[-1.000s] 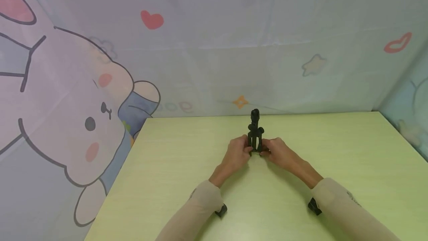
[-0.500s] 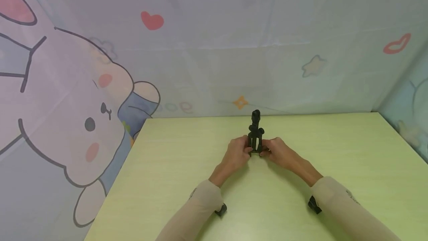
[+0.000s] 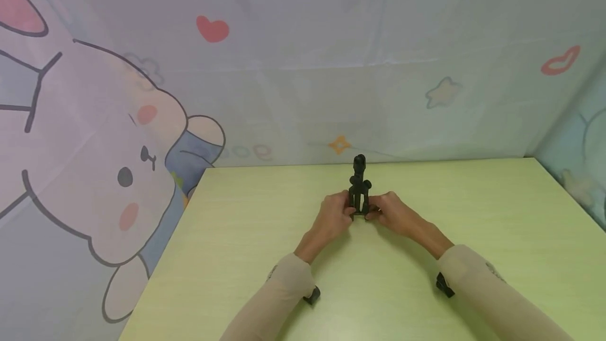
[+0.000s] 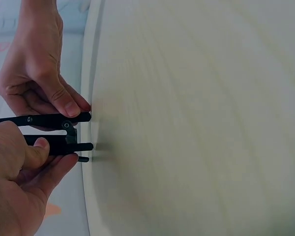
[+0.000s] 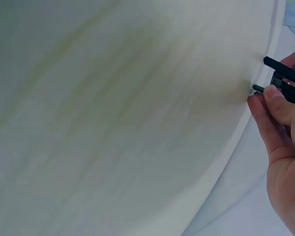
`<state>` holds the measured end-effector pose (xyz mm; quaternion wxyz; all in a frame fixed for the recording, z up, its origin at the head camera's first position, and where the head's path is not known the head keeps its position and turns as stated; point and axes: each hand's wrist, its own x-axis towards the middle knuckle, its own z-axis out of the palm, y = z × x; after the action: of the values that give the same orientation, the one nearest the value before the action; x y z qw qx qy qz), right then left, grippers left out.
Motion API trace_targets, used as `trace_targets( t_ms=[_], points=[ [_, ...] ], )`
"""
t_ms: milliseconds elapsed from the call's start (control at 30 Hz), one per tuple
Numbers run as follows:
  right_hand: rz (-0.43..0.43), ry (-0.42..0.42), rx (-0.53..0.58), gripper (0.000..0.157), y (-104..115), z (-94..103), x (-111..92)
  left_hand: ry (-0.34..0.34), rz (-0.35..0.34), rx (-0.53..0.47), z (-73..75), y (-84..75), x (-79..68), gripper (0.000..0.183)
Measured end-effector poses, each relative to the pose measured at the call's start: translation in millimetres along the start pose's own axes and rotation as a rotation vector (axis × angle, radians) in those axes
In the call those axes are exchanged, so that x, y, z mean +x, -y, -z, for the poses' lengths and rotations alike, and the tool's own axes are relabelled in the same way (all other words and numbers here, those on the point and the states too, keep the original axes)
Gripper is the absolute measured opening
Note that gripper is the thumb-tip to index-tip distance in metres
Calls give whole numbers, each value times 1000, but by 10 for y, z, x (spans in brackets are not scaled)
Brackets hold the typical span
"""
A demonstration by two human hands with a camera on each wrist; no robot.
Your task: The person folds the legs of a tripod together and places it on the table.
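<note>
A small black mini tripod (image 3: 359, 179) stands upright near the back of the table, its knobs and head at the top. My left hand (image 3: 333, 216) pinches a leg low on its left side. On the other side my right hand (image 3: 394, 214) pinches another leg between thumb and fingers. In the left wrist view, the near left hand (image 4: 12, 179) and the right hand (image 4: 37, 66) grip separate black legs (image 4: 51, 119), with leg tips close to the tabletop. The right wrist view shows the right hand (image 5: 285, 147) at the frame edge, thumb on a leg.
The pale yellow table (image 3: 265, 209) reaches back to a fabric backdrop (image 3: 303, 67) printed with a rabbit, hearts and stars. Black wrist cameras (image 3: 312, 296) hang below the light sleeves (image 3: 270, 304).
Both hands keep their grip and stay almost in place. The gaps between the tripod's legs shift slightly, and the whole head view slides a little.
</note>
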<state>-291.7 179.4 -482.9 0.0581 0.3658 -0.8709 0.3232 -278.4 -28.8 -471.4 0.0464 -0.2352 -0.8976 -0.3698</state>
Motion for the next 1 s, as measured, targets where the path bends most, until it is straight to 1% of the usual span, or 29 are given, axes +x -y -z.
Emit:
trace_targets(
  t_ms=[133, 267, 567, 733, 1000],
  points=[
    [20, 16, 37, 15, -21, 15, 5, 16, 7, 3, 10, 15, 4, 10],
    [45, 14, 42, 15, -31, 30, 6, 29, 4, -9, 20, 23, 18, 9],
    [60, -27, -1, 14, -63, -7, 5, 33, -12, 18, 23, 28, 51, 9],
    [70, -19, -26, 13, -69, -5, 5, 36, -18, 32, 41, 28, 53, 10],
    [83, 2, -49, 13, -53, 3, 5, 45, -17, 18, 59, 16, 60, 10]
  ],
)
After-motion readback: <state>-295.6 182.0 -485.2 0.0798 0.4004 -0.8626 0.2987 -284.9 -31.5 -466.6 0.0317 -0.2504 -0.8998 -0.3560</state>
